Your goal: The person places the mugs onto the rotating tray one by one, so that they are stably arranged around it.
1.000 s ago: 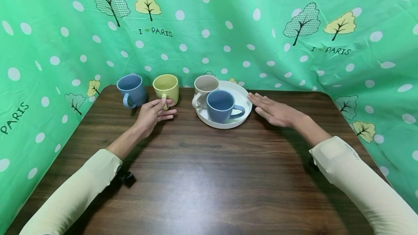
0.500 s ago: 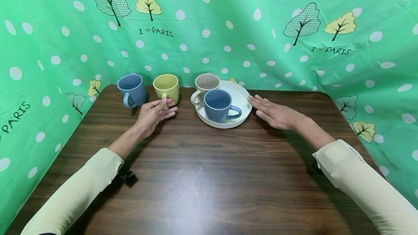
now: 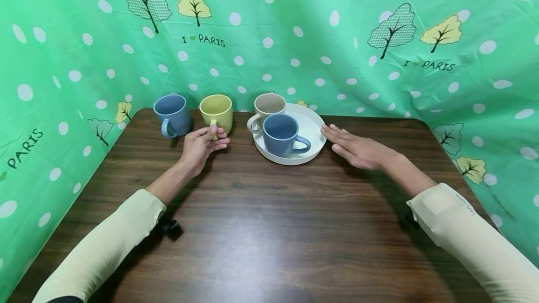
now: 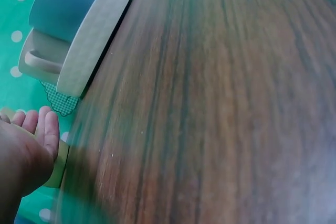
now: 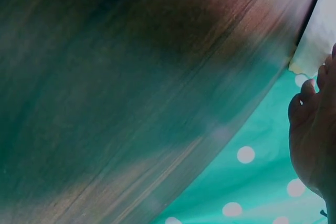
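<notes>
Near the back edge, my left hand (image 3: 200, 149) pinches the handle of a yellow mug (image 3: 221, 109) between thumb and fingers; the mug stands upright on the table. In the left wrist view that hand (image 4: 31, 145) partly hides the yellow mug (image 4: 58, 174). To its right is a round white tray (image 3: 310, 127) with a raised rim. On the tray stand a blue mug (image 3: 279, 137), handle to the right, and a grey-beige mug (image 3: 265, 103) behind it, handle to the left. My right hand (image 3: 360, 149), fingers straight, has its fingertips at the tray's right rim.
Another blue mug (image 3: 173, 113) stands upright left of the yellow one, handle facing forward. The dark wooden table (image 3: 269, 219) stretches toward me. A green dotted cloth (image 3: 294, 36) with printed trees hangs right behind its back edge.
On the tray, the blue mug has shifted slightly left and the grey-beige mug slightly back. My left hand keeps its pinch on the yellow mug's handle; my right hand stays at the rim.
</notes>
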`<state>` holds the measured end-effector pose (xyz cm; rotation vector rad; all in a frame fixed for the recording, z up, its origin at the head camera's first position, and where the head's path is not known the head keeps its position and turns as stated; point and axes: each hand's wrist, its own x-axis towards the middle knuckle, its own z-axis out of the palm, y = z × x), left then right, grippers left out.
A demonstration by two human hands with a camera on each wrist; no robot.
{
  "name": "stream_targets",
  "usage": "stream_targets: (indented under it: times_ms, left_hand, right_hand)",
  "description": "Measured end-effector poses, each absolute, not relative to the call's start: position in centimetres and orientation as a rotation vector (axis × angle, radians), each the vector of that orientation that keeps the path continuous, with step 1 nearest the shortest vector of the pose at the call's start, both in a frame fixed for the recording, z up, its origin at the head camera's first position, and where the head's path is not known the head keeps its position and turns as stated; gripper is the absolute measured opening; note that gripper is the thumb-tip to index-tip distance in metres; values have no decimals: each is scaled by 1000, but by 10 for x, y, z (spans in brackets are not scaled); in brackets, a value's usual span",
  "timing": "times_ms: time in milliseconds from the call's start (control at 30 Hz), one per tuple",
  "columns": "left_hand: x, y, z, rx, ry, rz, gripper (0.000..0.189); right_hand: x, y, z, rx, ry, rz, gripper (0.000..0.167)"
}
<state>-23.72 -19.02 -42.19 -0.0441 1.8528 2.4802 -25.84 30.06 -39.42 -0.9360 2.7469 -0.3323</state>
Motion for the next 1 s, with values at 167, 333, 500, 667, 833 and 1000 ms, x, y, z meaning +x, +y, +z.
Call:
stream_targets:
  times_ms: [167,333,500,667,833,1000]
  left_hand:
    - [-237,-187,-423,-66,1826,2522,29]
    - [-237,-185,-424,-82,1819,2545,30]
    - [-238,-183,-423,-73,1821,2558,30]
    - [-238,-183,-422,-67,1822,2563,28]
    - [-237,-181,-422,-65,1838,2570,29]
    - [-237,-182,-421,-59,1865,2580,29]
  right_hand:
    - [-254,301,-395,-933,2749,-337,61]
    - [-251,301,-395,-941,2743,-334,61]
    - [-249,300,-393,-954,2745,-328,61]
    - [-248,300,-393,-957,2754,-315,62]
    - [-246,300,-394,-969,2760,-304,62]
    - [-243,299,-394,-984,2760,-296,62]
